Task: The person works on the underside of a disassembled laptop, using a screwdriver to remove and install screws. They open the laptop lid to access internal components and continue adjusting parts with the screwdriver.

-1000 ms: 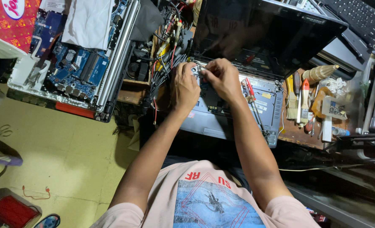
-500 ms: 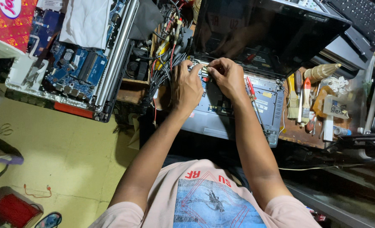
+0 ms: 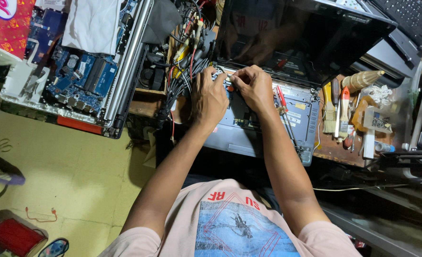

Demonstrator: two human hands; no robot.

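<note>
Both hands are curled over the rear edge of an opened laptop base (image 3: 287,126): the left hand (image 3: 210,97) and the right hand (image 3: 253,88) are pinched together on a small part by the hinge, too small to identify. A red-handled screwdriver (image 3: 281,99) lies just beside the right hand, a tangle of cables (image 3: 184,62) crowds the left, and the dark screen (image 3: 296,38) stands directly behind the fingers.

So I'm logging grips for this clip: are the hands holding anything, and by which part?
Cannot be told: both the left hand and right hand pinch at something small over the opened laptop base, hidden by fingers.
</note>
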